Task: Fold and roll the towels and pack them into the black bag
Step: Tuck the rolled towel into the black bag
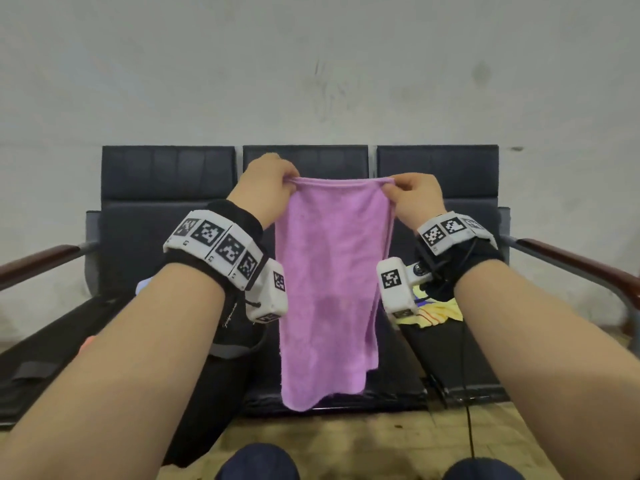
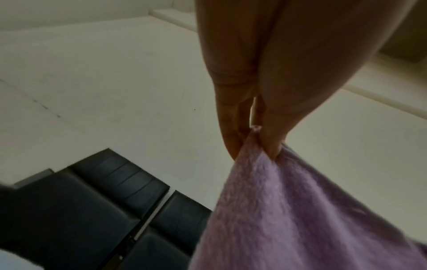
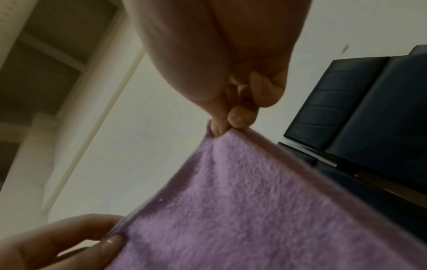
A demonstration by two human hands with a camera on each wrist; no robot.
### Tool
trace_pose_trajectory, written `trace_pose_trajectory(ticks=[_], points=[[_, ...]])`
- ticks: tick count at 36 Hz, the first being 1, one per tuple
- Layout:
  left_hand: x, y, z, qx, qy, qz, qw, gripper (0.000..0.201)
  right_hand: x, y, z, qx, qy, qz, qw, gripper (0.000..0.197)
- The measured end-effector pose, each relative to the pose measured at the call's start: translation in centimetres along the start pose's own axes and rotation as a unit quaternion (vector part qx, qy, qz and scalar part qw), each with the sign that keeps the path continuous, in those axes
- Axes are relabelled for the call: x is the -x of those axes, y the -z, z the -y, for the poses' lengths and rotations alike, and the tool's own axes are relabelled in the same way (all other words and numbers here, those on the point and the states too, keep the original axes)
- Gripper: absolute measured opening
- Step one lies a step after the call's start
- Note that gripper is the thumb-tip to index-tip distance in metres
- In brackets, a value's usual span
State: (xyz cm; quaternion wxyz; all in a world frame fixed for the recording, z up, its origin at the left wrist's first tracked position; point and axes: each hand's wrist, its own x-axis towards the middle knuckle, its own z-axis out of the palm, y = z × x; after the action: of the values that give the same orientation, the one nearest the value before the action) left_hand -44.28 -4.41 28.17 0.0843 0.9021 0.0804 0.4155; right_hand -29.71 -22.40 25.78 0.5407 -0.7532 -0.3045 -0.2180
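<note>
You hold the purple towel point(image 1: 330, 289) up in the air in front of the row of black seats point(image 1: 304, 168), and it looks doubled over already — two hemmed edges run together along the top between your hands. Your left hand point(image 1: 266, 188) pinches the top left corner and your right hand point(image 1: 414, 199) pinches the top right corner; each grip is closed on the cloth, thumb against fingertips, as both wrist views confirm. The towel hangs free below your hands, its lower edge dangling in front of the seats' front edge and not lying on them. I judge the first fold of this towel done, with further folding, the rolling and the packing all left. The black bag point(image 1: 232, 327) lies on the seats to the left of the towel, mostly hidden behind your left forearm, so you cannot tell what is in it. Something yellow point(image 1: 436, 315) lies on the seats to the right of the towel — possibly another towel awaiting its turn.
</note>
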Motion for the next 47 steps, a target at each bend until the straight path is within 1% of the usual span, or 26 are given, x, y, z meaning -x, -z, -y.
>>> trace_pose_trajectory(ticks=[3, 4, 7, 10, 12, 15, 18, 22, 26, 29, 33, 35, 38, 41, 43, 45, 47], points=[[-0.3, -0.3, 0.3, -0.028, 0.019, 0.041, 0.999, 0.026, -0.2, 0.6, -0.1, 0.033, 0.000, 0.075, 0.997, 0.019], [-0.4, -0.5, 0.5, -0.040, 0.023, 0.049, 0.998, 0.026, -0.5, 0.7, -0.2, 0.046, 0.003, 0.089, 0.995, 0.022], [-0.7, -1.2, 1.0, -0.068, 0.033, 0.072, 0.995, 0.030, -1.6, 0.4, -0.6, 0.073, 0.017, 0.113, 0.991, 0.031], [-1.2, -2.2, 1.4, -0.078, 0.046, 0.079, 0.993, 0.032, -2.6, -0.2, -0.9, 0.097, 0.029, 0.126, 0.987, 0.032], [-1.8, -2.9, 1.5, -0.066, 0.056, 0.080, 0.993, 0.033, -3.3, -0.5, -1.0, 0.104, 0.035, 0.124, 0.986, 0.032], [-3.0, -3.7, 1.8, -0.022, 0.076, 0.085, 0.993, 0.034, -4.2, -1.1, -1.5, 0.091, 0.025, 0.121, 0.988, 0.031], [-4.2, -4.2, 2.4, 0.021, 0.074, 0.083, 0.994, 0.032, -5.1, -1.3, -2.0, 0.093, 0.018, 0.130, 0.987, 0.032], [-4.9, -4.7, 2.8, 0.074, 0.048, 0.063, 0.994, 0.027, -6.2, -1.1, -3.2, 0.098, 0.006, 0.136, 0.986, 0.041], [-5.4, -5.0, 2.6, 0.103, 0.025, 0.041, 0.993, 0.020, -6.9, -0.7, -4.2, 0.099, -0.024, 0.151, 0.983, 0.037], [-6.0, -5.3, 2.7, 0.119, 0.035, 0.070, 0.990, 0.020, -7.3, -0.5, -4.8, 0.109, -0.040, 0.172, 0.978, 0.042], [-6.9, -5.9, 3.6, 0.144, 0.049, 0.105, 0.983, 0.019, -7.9, -0.2, -4.8, 0.109, -0.057, 0.210, 0.970, 0.028], [-7.6, -6.5, 4.1, 0.146, 0.052, 0.107, 0.982, 0.018, -8.5, -0.2, -4.9, 0.109, -0.054, 0.214, 0.969, 0.031], [-9.0, -8.1, 5.0, 0.138, 0.060, 0.117, 0.982, 0.024, -9.9, -1.5, -6.3, 0.130, -0.057, 0.205, 0.968, 0.039], [-10.5, -10.9, 6.2, 0.114, 0.071, 0.140, 0.981, 0.028, -11.5, -4.3, -9.0, 0.144, -0.089, 0.206, 0.964, 0.042], [-11.3, -13.3, 7.0, 0.085, 0.080, 0.168, 0.979, 0.028, -12.4, -6.3, -11.1, 0.148, -0.116, 0.207, 0.960, 0.046], [-12.1, -15.7, 7.8, 0.075, 0.089, 0.189, 0.975, 0.028, -13.5, -8.4, -13.0, 0.146, -0.154, 0.186, 0.959, 0.044], [-13.0, -17.6, 8.4, 0.077, 0.104, 0.170, 0.977, 0.027, -15.0, -10.3, -14.6, 0.098, -0.188, 0.165, 0.963, 0.038]])
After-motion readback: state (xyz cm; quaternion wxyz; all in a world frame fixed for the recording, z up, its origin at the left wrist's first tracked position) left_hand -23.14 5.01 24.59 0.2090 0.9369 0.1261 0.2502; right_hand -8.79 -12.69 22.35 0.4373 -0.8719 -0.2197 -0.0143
